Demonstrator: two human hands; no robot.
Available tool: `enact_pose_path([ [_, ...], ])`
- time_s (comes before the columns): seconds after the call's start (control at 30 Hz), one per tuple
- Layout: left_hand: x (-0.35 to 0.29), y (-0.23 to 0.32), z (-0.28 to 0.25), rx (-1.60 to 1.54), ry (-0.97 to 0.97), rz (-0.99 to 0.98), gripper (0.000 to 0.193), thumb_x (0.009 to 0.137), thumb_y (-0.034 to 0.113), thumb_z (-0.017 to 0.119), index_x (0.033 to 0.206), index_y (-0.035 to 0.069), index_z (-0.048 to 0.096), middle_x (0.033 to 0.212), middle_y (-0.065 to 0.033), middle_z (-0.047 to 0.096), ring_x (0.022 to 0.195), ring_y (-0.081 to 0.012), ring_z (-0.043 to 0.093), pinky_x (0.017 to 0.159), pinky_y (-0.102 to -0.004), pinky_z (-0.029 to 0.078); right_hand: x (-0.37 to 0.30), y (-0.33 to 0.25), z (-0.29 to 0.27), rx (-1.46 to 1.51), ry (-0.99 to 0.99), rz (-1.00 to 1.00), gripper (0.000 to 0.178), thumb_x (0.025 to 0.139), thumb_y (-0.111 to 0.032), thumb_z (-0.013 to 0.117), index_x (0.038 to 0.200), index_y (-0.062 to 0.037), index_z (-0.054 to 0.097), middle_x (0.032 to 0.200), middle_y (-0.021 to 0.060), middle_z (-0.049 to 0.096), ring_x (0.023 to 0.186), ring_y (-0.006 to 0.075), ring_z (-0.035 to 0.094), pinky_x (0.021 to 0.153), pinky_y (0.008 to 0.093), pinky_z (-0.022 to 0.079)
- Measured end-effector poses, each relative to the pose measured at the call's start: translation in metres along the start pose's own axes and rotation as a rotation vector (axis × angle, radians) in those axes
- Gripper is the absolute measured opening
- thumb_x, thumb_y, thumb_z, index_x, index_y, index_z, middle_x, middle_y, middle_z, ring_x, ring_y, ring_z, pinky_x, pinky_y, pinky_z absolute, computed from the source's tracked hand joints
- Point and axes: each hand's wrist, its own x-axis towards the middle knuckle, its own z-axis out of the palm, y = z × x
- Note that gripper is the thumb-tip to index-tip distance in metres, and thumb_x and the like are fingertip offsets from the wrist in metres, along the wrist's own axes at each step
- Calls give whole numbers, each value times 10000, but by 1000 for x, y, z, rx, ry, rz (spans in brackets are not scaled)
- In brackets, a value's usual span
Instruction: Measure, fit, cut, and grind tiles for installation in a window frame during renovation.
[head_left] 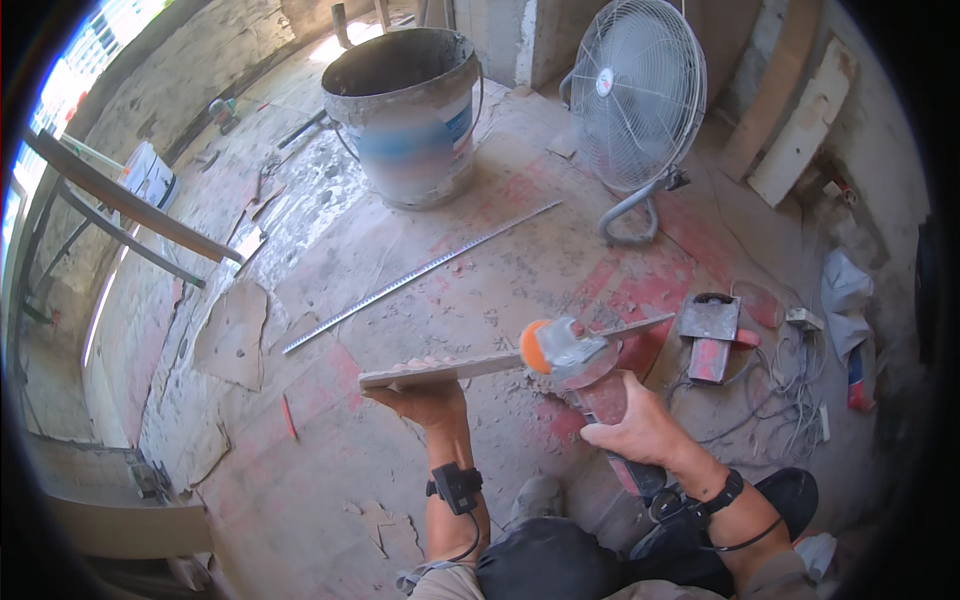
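Note:
My left hand (428,398) is closed around the left end of a long, thin tile (480,367), held edge-on above the floor. My right hand (645,428) is wrapped around the body of a dusty angle grinder (600,390). The grinder's orange disc (535,346) is at the tile's upper edge, near its middle; whether it touches cannot be made out. The tile's far end sticks out to the right behind the grinder head. Black straps circle both my wrists.
A large mortar-caked bucket (410,130) and a floor fan (640,100) stand ahead. A metal ruler (420,275) and red pencil (289,417) lie on the dusty floor. To the right are a trowel (710,318), tangled cables (790,390) and a grey bag (846,290).

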Motion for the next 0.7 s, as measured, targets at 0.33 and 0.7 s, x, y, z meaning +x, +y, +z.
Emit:
enact_pose_path([
  [0.33,-7,0,16,33,94,59,785,725,909,524,1083,210,529,952,15,588,829,-188,605,736,-427,514,1,15,0,-28,22,-29,780,692,-331,787,1292,61,480,1079,299,663,1064,400,667,923,423,519],
  [0.7,2,-3,-7,86,-51,39,843,736,910,510,1214,217,489,1153,10,552,1018,-171,576,866,-398,496,-2,13,-3,-11,25,39,778,694,-342,789,1261,93,480,1079,304,664,1061,411,664,922,428,517],
])
